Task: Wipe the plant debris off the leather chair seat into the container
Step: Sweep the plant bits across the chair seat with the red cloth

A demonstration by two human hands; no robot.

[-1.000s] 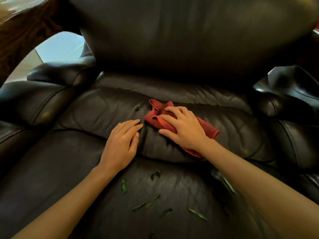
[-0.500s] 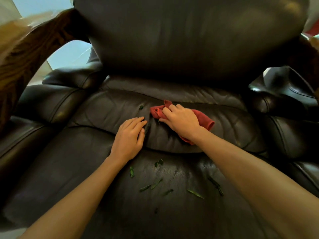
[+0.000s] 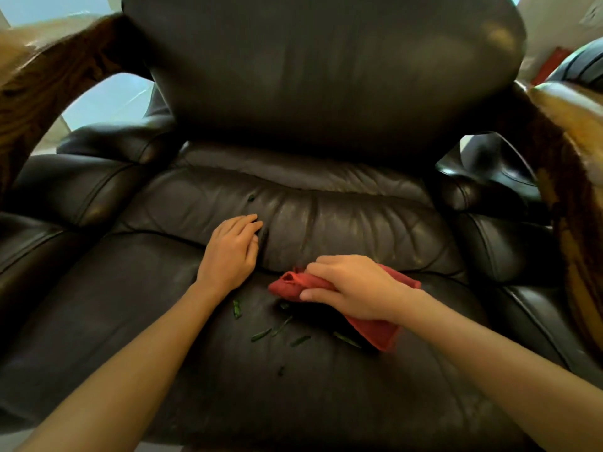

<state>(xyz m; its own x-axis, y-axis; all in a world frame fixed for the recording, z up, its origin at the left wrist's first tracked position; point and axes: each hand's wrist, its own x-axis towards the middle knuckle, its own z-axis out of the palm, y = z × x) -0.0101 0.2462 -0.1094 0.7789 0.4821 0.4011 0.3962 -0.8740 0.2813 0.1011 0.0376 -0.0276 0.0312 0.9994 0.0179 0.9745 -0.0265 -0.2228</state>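
Note:
The dark leather chair seat (image 3: 163, 321) fills the lower view. Several green leaf bits (image 3: 261, 335) lie scattered in its middle, and one more bit (image 3: 251, 198) sits on the raised cushion roll behind. My right hand (image 3: 355, 290) is shut on a red cloth (image 3: 375, 331), held at the front of the roll just above the debris. Resting flat on the roll to the left is my left hand (image 3: 233, 252), fingers together, holding nothing. No container is in view.
The tall leather backrest (image 3: 319, 70) rises behind the seat. Padded armrests (image 3: 81, 190) flank it, with curved wooden arm frames at the left (image 3: 42, 79) and right (image 3: 574, 177). Another dark leather seat (image 3: 496, 161) shows at the right.
My right hand has pulled the red cloth from the top of the cushion roll down toward me, to the seat's middle by the leaf bits. My left hand stays on the roll.

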